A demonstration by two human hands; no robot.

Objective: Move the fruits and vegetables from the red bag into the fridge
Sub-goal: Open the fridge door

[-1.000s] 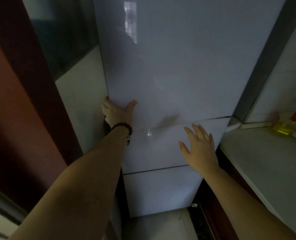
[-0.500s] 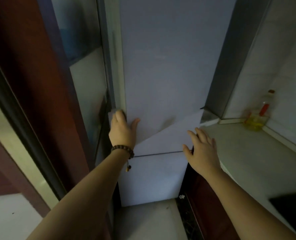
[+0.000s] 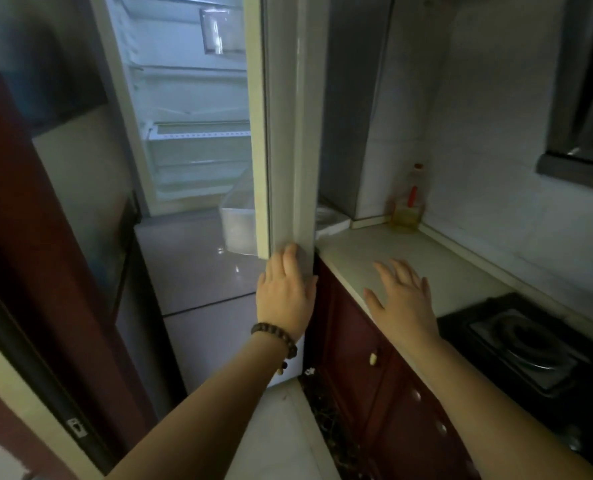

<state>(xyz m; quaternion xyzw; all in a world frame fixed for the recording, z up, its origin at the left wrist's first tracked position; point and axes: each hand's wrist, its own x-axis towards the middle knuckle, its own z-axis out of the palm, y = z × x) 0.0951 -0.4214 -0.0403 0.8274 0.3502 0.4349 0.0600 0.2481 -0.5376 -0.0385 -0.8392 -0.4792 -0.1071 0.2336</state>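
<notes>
The fridge (image 3: 191,140) stands open, its white shelves and a clear drawer showing inside. Its upper door (image 3: 288,126) is swung out towards me, edge on. My left hand (image 3: 284,292), with a bead bracelet at the wrist, lies with straight fingers against the door's lower corner. My right hand (image 3: 400,299) hovers open above the counter edge, holding nothing. No red bag, fruit or vegetables are in view.
A pale counter (image 3: 409,258) runs along the right over red cabinet doors (image 3: 357,368). An oil bottle (image 3: 407,206) stands in the back corner. A black gas stove (image 3: 527,344) sits at the right. A dark red door frame (image 3: 28,237) borders the left.
The fridge's upper door has swung from shut to wide open, pulled by my left hand at its corner. The view has shifted right, now showing the counter and stove.
</notes>
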